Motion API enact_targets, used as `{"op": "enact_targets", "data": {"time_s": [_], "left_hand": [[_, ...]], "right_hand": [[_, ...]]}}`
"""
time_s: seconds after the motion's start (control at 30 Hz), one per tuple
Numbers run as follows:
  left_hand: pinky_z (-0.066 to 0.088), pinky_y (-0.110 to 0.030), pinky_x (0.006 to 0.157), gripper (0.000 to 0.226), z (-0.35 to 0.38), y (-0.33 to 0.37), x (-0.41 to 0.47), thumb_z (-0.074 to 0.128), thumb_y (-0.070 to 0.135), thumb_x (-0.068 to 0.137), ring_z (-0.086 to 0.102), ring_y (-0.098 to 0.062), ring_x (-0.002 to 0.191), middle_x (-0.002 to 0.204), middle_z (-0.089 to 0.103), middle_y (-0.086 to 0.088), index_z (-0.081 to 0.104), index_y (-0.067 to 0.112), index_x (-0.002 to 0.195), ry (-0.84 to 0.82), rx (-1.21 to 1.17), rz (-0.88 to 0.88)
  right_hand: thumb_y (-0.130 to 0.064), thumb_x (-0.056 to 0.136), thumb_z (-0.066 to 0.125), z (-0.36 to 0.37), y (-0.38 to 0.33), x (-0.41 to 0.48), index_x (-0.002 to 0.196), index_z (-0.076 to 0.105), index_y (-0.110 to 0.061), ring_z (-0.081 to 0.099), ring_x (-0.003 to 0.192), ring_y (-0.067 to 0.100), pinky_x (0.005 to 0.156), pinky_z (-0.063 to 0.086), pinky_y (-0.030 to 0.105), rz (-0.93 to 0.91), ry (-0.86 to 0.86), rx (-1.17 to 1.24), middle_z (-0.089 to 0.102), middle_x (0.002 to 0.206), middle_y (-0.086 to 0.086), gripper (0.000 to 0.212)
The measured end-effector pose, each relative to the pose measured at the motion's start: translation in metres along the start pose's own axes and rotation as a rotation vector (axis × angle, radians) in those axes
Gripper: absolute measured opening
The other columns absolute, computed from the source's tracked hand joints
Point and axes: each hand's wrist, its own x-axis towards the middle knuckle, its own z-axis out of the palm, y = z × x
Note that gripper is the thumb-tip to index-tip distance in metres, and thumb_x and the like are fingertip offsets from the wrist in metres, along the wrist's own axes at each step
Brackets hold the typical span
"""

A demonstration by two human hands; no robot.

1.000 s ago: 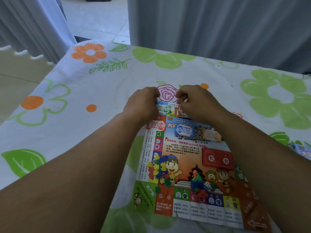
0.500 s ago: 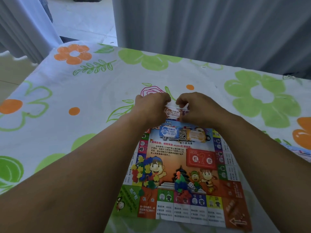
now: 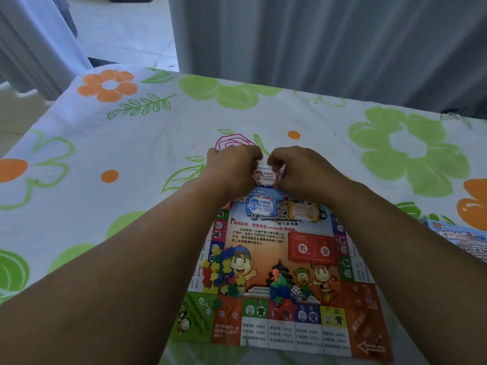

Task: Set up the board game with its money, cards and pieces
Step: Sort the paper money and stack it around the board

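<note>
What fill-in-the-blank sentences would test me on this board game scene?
While the left hand and right hand pinch a small white paper money note, the blue paper money bundle lies ___ of the pale orange bundle.
The rectangular card stack marked with a question mark is ___.
The white dotted cube beside the coloured plastic pawns is a ___.
Missing words: left; red; die.

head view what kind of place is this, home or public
Most likely a room in a home. A flower-print tablecloth lies under the board game, grey curtains hang behind, and a pale floor shows beyond. The left hand and right hand pinch play money.
</note>
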Motion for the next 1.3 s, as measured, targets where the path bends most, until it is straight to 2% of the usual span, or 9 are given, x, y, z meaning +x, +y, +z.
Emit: {"op": "enact_targets", "data": {"time_s": [0.27,0.37,0.67,0.93,1.3], "left_hand": [[0.031,-0.045,0.107,0.046,0.000,0.000,0.000,0.065,0.017,0.090,0.057,-0.020,0.123,0.127,0.067,0.007,0.055,0.028,0.133,0.010,-0.014,-0.001],[0.030,-0.044,0.105,0.046,0.000,0.000,0.000,0.065,0.016,0.089,0.058,-0.020,0.121,0.125,0.067,0.007,0.054,0.028,0.133,0.013,-0.011,0.000],[0.028,-0.045,0.104,0.048,-0.003,-0.002,-0.001,0.069,0.022,0.087,0.058,-0.019,0.120,0.127,0.065,0.006,0.054,0.029,0.132,0.024,0.021,-0.002],[0.028,-0.044,0.103,0.049,-0.001,-0.002,0.000,0.067,0.019,0.086,0.058,-0.021,0.119,0.125,0.066,0.005,0.054,0.029,0.133,0.005,0.043,-0.002],[0.031,-0.045,0.105,0.050,-0.002,-0.001,0.000,0.067,0.016,0.085,0.058,-0.022,0.119,0.126,0.065,0.005,0.054,0.027,0.132,-0.002,0.028,-0.012]], "right_hand": [[-0.015,0.084,0.071,0.002,-0.005,0.001,0.123,0.061,-0.021,0.057,0.096,0.019,0.082,0.049,0.036,-0.001,-0.003,0.014,0.064,0.116,-0.002,0.040],[-0.016,0.083,0.073,0.000,-0.003,0.000,0.122,0.059,-0.023,0.052,0.093,0.015,0.077,0.043,0.031,0.005,-0.016,0.023,0.062,0.117,-0.004,0.042],[-0.011,0.082,0.073,-0.009,0.001,-0.005,0.123,0.060,-0.024,0.059,0.094,0.016,0.075,0.044,0.030,0.029,-0.027,0.080,0.061,0.115,-0.005,0.046],[-0.010,0.080,0.074,-0.005,-0.006,-0.005,0.125,0.059,-0.023,0.061,0.100,0.019,0.083,0.052,0.036,0.034,-0.050,0.073,0.062,0.119,-0.002,0.049],[-0.012,0.083,0.073,-0.001,-0.008,-0.002,0.122,0.061,-0.020,0.058,0.101,0.021,0.083,0.050,0.035,0.022,-0.020,0.040,0.062,0.118,0.002,0.042]]}}
